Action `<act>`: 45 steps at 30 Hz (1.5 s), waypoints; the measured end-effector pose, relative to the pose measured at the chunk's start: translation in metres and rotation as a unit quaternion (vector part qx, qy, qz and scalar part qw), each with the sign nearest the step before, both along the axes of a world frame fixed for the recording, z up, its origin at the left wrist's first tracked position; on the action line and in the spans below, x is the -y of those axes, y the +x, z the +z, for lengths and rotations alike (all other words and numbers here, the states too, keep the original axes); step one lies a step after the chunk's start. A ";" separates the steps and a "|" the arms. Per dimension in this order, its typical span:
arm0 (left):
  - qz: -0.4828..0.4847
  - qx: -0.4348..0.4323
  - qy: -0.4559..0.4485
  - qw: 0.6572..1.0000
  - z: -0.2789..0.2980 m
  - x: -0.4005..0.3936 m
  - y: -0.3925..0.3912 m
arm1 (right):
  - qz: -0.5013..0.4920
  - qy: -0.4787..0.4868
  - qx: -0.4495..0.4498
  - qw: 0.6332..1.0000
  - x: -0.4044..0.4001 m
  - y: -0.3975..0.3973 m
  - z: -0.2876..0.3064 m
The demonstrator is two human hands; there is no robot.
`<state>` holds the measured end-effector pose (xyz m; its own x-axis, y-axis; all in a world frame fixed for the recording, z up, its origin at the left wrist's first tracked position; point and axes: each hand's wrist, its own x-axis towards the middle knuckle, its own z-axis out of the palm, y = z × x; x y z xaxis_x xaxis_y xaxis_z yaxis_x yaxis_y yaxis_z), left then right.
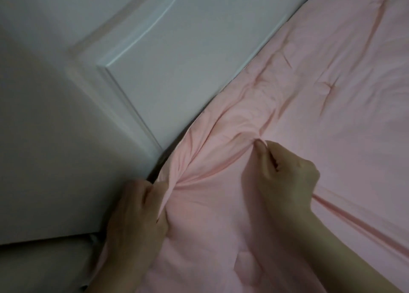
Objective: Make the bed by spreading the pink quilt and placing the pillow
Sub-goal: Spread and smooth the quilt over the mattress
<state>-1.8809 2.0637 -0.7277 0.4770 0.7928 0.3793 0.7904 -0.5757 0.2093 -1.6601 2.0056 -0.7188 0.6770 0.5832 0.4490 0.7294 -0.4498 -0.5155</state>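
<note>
a white panelled board (pixel 177 55), seemingly a headboard, fills the upper middle, with a raised moulded frame (pixel 93 75) running round its recessed centre. left of the board spreads a plain off-white wall (pixel 39 137), dim and shadowed. below the wall, at the lower left, lies a pale flat surface (pixel 33 268), with a thin dark gap just above it; what it is cannot be told.
</note>
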 end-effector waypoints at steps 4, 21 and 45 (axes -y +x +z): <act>-0.018 -0.174 -0.003 0.985 -0.048 -0.008 -0.018 | 0.074 -0.181 0.046 0.980 0.010 -0.011 -0.065; -0.077 -0.150 -0.257 0.952 -0.054 0.029 0.028 | 0.148 -0.333 0.002 0.931 0.099 0.014 -0.043; -0.117 -0.310 -0.191 0.924 -0.012 0.180 -0.020 | 0.198 -0.384 -0.117 0.894 0.333 -0.033 -0.022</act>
<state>-1.9010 1.8839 -0.7396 0.6845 0.6596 -0.3105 0.6896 -0.7239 -0.0178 -1.6928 1.6728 -0.7407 0.3713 0.8741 -0.3132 0.8228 -0.4661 -0.3252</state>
